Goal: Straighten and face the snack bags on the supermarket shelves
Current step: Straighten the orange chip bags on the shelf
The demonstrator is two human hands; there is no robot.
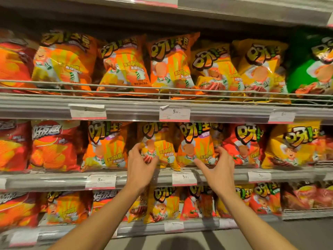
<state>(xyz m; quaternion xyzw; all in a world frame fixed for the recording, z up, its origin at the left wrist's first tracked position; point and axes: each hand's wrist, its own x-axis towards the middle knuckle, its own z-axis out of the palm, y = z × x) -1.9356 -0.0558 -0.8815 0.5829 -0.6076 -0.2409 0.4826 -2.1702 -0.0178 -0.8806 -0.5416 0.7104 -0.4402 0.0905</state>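
Snack bags fill three shelves in front of me. On the middle shelf a yellow bag (162, 141) stands a little crooked between two orange bags (106, 147) (196, 145). My left hand (140, 165) grips the yellow bag's lower left corner, thumb and fingers curled round it. My right hand (218, 166) hovers with spread, relaxed fingers in front of the right orange bag, near its lower right edge; I cannot tell whether it touches. A red bag (243, 143) stands just right of that hand.
The middle shelf's front rail (54, 181) carries price tags (183, 178). The upper shelf has a wire guard (126, 87) before leaning orange, yellow and green bags. Red chip bags (54, 145) stand at the left. The lower shelf (198, 226) holds more bags; grey floor lies below.
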